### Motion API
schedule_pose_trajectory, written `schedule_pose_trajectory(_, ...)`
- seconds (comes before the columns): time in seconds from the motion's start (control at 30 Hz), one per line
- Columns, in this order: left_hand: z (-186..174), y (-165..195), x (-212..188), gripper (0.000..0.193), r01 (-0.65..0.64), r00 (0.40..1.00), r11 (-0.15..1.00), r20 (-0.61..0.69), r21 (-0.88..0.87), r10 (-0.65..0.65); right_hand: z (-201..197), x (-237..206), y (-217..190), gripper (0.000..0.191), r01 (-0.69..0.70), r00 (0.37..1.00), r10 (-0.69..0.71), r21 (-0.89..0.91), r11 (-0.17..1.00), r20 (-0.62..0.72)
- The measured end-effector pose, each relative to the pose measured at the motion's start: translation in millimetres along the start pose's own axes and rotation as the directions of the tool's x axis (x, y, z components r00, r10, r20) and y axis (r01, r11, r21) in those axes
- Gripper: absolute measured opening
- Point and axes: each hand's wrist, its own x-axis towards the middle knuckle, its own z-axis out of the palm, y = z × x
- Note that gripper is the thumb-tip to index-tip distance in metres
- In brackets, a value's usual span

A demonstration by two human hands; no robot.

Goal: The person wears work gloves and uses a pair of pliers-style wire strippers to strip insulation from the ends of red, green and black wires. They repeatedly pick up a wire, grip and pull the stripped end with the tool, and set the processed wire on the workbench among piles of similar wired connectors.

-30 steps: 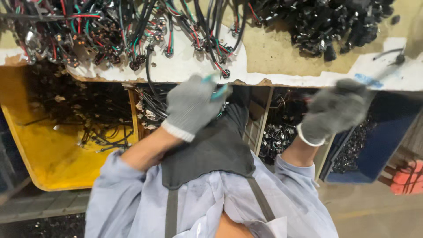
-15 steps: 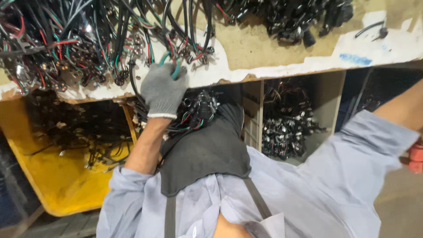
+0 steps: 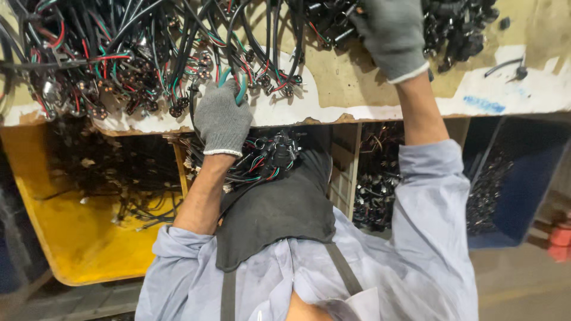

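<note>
At centre frame the left hand (image 3: 223,119) has its fingers closed around a green-sheathed wire (image 3: 241,89) at the surface (image 3: 357,83) edge. The right hand (image 3: 389,32), upper right, rests on black connectors (image 3: 458,24), grip unclear. Tangled wires (image 3: 119,59) could snag and drag neighbours off.

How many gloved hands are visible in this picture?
2. The left hand grips green cable at the table edge; the right hand reaches into black connectors farther back. None seem hidden.
</note>
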Motion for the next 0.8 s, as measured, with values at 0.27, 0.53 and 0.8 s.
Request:
schedule_pose_trajectory(0.27,-32,2,12,0.024,-0.027,1.0,0.965,-0.01,-0.261,0.026,-41,-3,-52,0.046,0.085,0.694,0.708,0.963,-0.257,0.128)
schedule_pose_trajectory(0.53,-142,18,-39,0.027,0.22,0.972,0.458,0.232,-0.861,-0.032,-33,-28,-175,0.026,-0.14,0.977,-0.028,0.738,0.66,0.21)
schedule_pose_trajectory(0.8,-109,35,-47,0.03,0.067,0.978,0.588,0.169,-0.806,0.121,-39,-18,-176,0.056,-0.021,0.976,-0.159,0.794,0.607,0.147)
